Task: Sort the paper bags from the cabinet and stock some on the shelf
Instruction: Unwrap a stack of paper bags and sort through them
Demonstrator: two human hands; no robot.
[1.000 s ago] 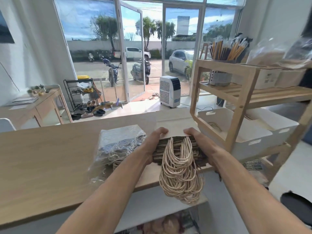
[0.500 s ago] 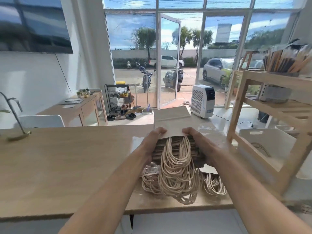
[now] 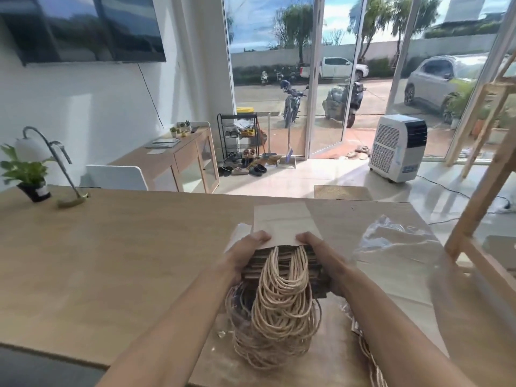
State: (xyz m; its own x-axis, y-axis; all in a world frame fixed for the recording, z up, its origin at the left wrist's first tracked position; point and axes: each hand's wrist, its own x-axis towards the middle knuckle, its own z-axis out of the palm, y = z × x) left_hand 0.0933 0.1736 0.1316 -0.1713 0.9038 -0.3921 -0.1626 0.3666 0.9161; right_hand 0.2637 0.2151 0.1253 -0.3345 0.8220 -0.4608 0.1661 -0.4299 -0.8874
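A thick stack of flat brown paper bags (image 3: 282,223) lies between my hands above the wooden table (image 3: 111,247). Their twisted paper handles (image 3: 279,308) hang down toward me in a dense bundle. My left hand (image 3: 245,255) grips the stack's left side and my right hand (image 3: 321,252) grips its right side, thumbs on top. Under the stack more bag handles (image 3: 237,300) and clear plastic wrap (image 3: 396,241) rest on the table. The wooden shelf (image 3: 480,196) stands at the right edge; its boards are mostly out of frame.
A potted plant (image 3: 28,174) and a curved lamp (image 3: 55,163) stand at the table's far left. Beyond the table are a white chair (image 3: 117,177), a sideboard (image 3: 178,163), a shoe rack (image 3: 240,141) and a portable air cooler (image 3: 396,149) by the glass door.
The view has swung left, away from the shelf. The stack in my hands has come over the plastic-wrapped bags on the table. Both hands keep their grip.
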